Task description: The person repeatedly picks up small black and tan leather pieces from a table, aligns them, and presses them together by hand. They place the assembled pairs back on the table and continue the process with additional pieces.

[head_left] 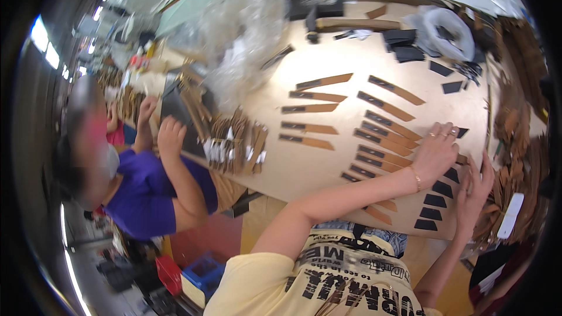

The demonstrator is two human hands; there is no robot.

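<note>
My left hand (436, 151) rests low over the table at the right, its fingers bent and pressed together beside a small black piece (462, 133). Whatever lies under its fingers is hidden. Close by, my right hand (475, 190) has its thumb and forefinger at the end of a short brown strip (462, 159), which runs between the two hands. Below them lies a slanting column of black pieces (434, 201). Brown leather-like strips (386, 122) with black patches at one end lie in rows to the left, some partly covered by my left forearm.
A hammer (357, 24), a clear plastic bag (243, 29) and a roll of whitish material (449, 32) lie toward the back. Bundled brown strips (234, 140) stand at the left, near a person in a purple shirt (155, 193). Brown scraps (515, 169) are heaped at the right edge.
</note>
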